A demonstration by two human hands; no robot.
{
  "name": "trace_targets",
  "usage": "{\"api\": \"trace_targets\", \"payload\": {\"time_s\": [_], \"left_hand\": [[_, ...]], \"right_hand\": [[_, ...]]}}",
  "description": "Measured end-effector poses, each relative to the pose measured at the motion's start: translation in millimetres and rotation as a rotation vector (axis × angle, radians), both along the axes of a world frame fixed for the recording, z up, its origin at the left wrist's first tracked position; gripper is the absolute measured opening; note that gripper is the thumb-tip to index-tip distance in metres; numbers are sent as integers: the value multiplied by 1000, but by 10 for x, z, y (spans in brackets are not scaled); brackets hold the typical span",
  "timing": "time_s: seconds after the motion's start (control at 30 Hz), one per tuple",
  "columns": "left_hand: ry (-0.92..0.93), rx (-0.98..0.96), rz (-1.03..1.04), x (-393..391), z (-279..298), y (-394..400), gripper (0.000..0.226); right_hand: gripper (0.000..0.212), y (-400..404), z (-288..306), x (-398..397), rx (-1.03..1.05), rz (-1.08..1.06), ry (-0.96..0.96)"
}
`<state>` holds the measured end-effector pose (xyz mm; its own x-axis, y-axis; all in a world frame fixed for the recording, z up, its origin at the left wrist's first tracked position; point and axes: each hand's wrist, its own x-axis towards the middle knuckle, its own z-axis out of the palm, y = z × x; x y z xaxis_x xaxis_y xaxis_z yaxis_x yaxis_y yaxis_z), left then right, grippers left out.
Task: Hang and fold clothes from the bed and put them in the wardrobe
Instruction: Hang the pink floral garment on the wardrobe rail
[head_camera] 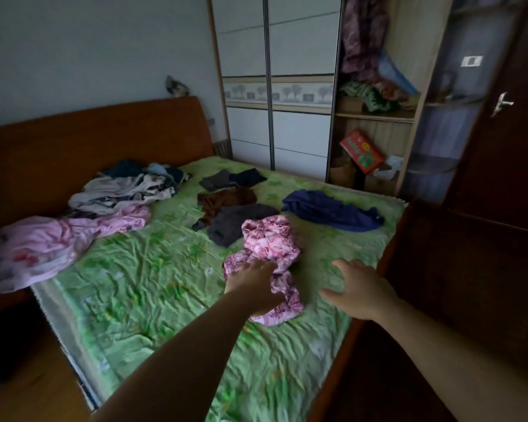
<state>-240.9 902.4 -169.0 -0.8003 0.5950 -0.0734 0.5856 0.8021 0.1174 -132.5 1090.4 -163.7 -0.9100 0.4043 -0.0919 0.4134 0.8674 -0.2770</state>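
Fingers of the left hand [255,286] curl into the pink floral garment [269,254], bunched on the green sheet [153,269]. Just right of that grip, the right hand [358,289] hovers spread, holding nothing. Beyond lie a grey garment [235,222] and a blue garment [329,210].

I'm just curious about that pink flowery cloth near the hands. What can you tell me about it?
The pink-and-white floral garment is soft, thin-looking fabric, crumpled in a loose heap rather than folded. It lies on the green patterned bedsheet, near the bed's right edge. Its far end touches a dark grey garment. The left hand rests on its near part; the right hand hovers beside it, open, not touching.
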Motion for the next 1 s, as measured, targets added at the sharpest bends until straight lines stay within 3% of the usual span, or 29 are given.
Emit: {"api": "trace_targets", "payload": {"time_s": [0.23, 0.43, 0.73, 1.0], "left_hand": [[-7, 41, 68, 13, 15, 527, 63], [-30, 32, 129, -414, -134, 903, 65], [-108, 157, 230, -1778, -384, 1726, 69], [-139, 201, 398, -2796, -485, 1906, 69]], "right_hand": [[77, 585, 16, -90, -58, 45, 29], [76, 929, -26, -479, -9, 154, -27], [71, 1834, 35, -1865, 68, 195, -86], [71, 2187, -115, -3153, 122, 322, -110]]}}
